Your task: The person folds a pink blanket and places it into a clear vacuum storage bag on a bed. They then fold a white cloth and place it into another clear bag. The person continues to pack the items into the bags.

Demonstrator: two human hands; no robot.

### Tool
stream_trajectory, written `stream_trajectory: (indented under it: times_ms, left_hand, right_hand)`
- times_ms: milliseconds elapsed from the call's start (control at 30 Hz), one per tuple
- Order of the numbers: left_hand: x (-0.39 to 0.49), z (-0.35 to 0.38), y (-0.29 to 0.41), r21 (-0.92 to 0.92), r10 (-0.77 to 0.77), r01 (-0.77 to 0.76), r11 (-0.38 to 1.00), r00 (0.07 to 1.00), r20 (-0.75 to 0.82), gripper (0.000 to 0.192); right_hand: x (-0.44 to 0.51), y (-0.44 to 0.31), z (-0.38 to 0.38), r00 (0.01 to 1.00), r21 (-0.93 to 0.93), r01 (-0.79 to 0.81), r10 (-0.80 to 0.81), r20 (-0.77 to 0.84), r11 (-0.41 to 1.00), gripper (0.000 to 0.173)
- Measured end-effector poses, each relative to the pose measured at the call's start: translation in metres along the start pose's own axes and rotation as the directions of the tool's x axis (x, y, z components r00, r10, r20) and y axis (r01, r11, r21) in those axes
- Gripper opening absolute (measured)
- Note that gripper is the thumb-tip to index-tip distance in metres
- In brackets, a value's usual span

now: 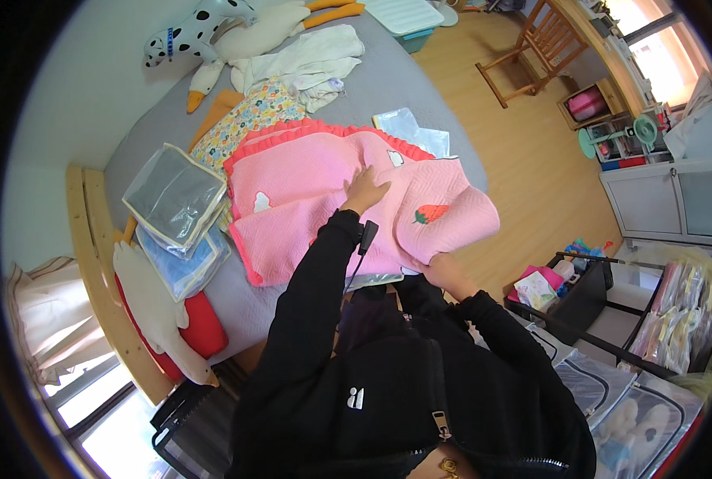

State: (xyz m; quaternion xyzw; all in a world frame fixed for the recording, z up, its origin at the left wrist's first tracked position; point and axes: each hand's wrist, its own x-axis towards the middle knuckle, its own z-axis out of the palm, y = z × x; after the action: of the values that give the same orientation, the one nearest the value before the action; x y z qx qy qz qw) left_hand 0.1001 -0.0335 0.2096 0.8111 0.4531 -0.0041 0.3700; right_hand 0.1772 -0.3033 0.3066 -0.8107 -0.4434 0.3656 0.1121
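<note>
A pink quilted bedspread (314, 158) with a ruffled coral edge lies partly folded on the bed before me. White cloud patches and a red strawberry patch decorate it. My left hand (365, 190) rests on its middle, palm down with the fingers spread. At the near right, my right hand (447, 275) grips the bedspread's edge, where a loose flap bulges up and curls over beside the strawberry. The fingertips of that hand are partly hidden by the fabric. Under the near edge, a strip of a clear plastic storage bag (372, 280) shows.
Clear zip bags (176, 197) are stacked left of the bedspread; more bags (418, 133) lie beyond it. Floral fabric (254, 120), white cloth (308, 60), goose plushes (152, 299) and a spotted dog balloon (203, 33) share the grey bed (392, 72). A black-framed cart (583, 311) stands right.
</note>
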Motion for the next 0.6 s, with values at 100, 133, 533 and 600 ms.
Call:
stream_trajectory:
  times_ms: [100,133,533,600]
  left_hand:
    - [0.006,-0.003,-0.009,-0.021,-0.027,0.032,0.999,0.98,0.198,0.077]
    - [0.007,-0.006,-0.014,-0.1,0.031,-0.002,0.995,0.957,0.289,0.075]
    - [-0.204,-0.135,-0.044,-0.585,0.045,0.157,0.796,0.948,0.316,0.064]
    - [-0.245,-0.137,-0.042,-0.613,0.057,0.058,0.788,0.985,0.165,0.059]
  right_hand:
    - [-0.004,0.01,0.006,0.986,-0.122,0.165,-0.167,-0.005,0.979,0.033]
    - [-0.003,0.017,0.01,0.97,-0.151,0.235,-0.241,-0.025,0.96,0.032]
    - [0.047,0.091,0.022,0.943,0.331,0.316,-0.333,-0.007,0.889,0.044]
    - [0.065,0.104,0.023,0.949,0.403,0.12,-0.224,0.221,0.907,0.046]
